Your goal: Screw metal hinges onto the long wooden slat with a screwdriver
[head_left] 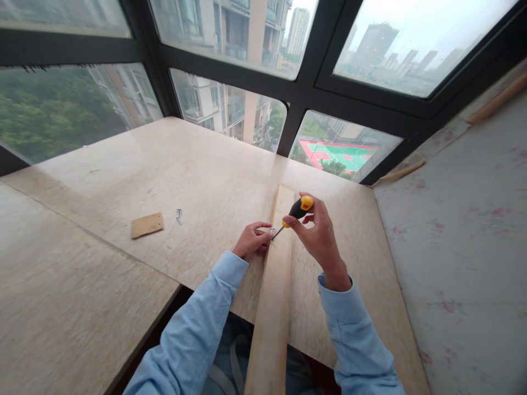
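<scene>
A long wooden plank [269, 307] lies on the stone ledge and juts out past its front edge toward my body. My right hand [319, 230] grips a screwdriver [302, 206] with a yellow and black handle, its shaft slanting down to the left. The tip meets a small metal piece [273, 230] at the plank's left edge; its exact kind is too small to make out. My left hand [254, 239] pinches at that same spot, thumb and fingers close together beside the screwdriver tip.
Several loose screws [179, 215] lie left of the plank, beside a flat brown piece with small holes [147, 225]. Dark window frames [230, 77] border the stone ledge [206, 164] at the back. A flower-patterned wall [457, 247] rises on the right.
</scene>
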`<state>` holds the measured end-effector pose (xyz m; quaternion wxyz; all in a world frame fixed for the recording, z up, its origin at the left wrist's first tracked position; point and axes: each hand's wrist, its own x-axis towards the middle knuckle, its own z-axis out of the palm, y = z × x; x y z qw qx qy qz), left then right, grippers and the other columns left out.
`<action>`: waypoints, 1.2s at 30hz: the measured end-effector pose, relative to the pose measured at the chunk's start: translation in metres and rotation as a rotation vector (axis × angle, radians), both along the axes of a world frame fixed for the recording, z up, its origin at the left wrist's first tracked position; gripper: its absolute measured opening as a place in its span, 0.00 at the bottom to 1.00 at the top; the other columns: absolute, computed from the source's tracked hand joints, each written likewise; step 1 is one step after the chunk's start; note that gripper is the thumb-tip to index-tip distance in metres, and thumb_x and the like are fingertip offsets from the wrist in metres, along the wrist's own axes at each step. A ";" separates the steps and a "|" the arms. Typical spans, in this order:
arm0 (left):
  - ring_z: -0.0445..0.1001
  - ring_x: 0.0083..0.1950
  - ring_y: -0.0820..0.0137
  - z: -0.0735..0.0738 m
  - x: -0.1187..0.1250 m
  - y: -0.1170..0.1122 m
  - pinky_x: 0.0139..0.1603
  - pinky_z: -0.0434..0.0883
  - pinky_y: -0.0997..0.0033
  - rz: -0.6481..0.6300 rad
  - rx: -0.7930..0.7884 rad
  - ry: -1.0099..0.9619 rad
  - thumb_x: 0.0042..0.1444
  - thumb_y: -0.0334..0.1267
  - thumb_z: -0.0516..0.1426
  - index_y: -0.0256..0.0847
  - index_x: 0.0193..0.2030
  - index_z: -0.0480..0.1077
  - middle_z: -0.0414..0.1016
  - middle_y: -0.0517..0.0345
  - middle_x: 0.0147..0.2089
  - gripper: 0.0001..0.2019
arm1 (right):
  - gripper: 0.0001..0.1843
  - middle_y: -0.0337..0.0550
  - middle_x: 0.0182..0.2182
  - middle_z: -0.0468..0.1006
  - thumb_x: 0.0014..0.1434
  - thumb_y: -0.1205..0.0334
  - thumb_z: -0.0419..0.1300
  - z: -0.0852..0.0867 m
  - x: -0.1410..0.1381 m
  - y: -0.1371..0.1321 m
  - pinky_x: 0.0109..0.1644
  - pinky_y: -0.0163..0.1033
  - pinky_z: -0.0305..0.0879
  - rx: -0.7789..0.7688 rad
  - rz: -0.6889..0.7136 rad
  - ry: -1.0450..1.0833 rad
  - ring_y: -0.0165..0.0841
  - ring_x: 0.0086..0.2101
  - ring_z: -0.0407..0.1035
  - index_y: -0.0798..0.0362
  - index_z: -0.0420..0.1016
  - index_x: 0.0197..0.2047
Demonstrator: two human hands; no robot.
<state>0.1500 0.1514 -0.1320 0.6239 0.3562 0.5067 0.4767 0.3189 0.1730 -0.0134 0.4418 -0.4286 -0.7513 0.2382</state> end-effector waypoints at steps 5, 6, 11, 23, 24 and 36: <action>0.76 0.28 0.68 0.000 0.001 0.000 0.26 0.74 0.71 0.013 -0.002 0.019 0.40 0.49 0.70 0.32 0.52 0.71 0.78 0.48 0.34 0.34 | 0.34 0.47 0.48 0.74 0.56 0.56 0.65 -0.007 -0.002 0.001 0.49 0.45 0.73 -0.060 0.023 0.115 0.35 0.41 0.73 0.49 0.61 0.64; 0.76 0.28 0.68 0.000 0.001 0.000 0.26 0.73 0.72 0.018 -0.001 0.018 0.40 0.49 0.70 0.32 0.52 0.71 0.78 0.48 0.34 0.33 | 0.37 0.48 0.51 0.73 0.57 0.58 0.63 -0.009 -0.002 0.002 0.53 0.46 0.72 -0.094 0.077 0.159 0.35 0.45 0.73 0.49 0.56 0.67; 0.75 0.27 0.70 -0.001 0.002 0.000 0.24 0.72 0.73 0.024 0.018 0.001 0.41 0.49 0.70 0.32 0.50 0.71 0.78 0.50 0.32 0.32 | 0.51 0.54 0.61 0.63 0.52 0.53 0.68 -0.011 0.001 0.004 0.60 0.50 0.67 -0.120 0.058 0.144 0.41 0.56 0.66 0.49 0.46 0.71; 0.74 0.26 0.71 -0.006 0.003 0.001 0.24 0.72 0.73 0.039 0.023 0.044 0.40 0.49 0.70 0.32 0.49 0.71 0.77 0.51 0.32 0.32 | 0.55 0.54 0.60 0.62 0.49 0.55 0.68 -0.018 0.005 0.011 0.63 0.53 0.60 -0.139 0.137 0.183 0.42 0.60 0.61 0.49 0.39 0.71; 0.74 0.26 0.71 -0.007 0.003 0.001 0.24 0.72 0.73 0.040 0.026 0.047 0.40 0.50 0.70 0.33 0.49 0.71 0.77 0.51 0.32 0.31 | 0.55 0.54 0.58 0.63 0.46 0.53 0.70 -0.018 0.006 0.011 0.62 0.53 0.61 -0.130 0.055 0.138 0.43 0.59 0.62 0.50 0.44 0.70; 0.74 0.25 0.70 -0.006 0.006 -0.001 0.22 0.70 0.74 0.084 0.038 0.055 0.40 0.48 0.70 0.32 0.46 0.70 0.77 0.52 0.30 0.29 | 0.56 0.49 0.52 0.73 0.53 0.57 0.65 -0.016 0.009 0.006 0.58 0.48 0.66 -0.276 0.287 0.134 0.37 0.53 0.69 0.51 0.31 0.73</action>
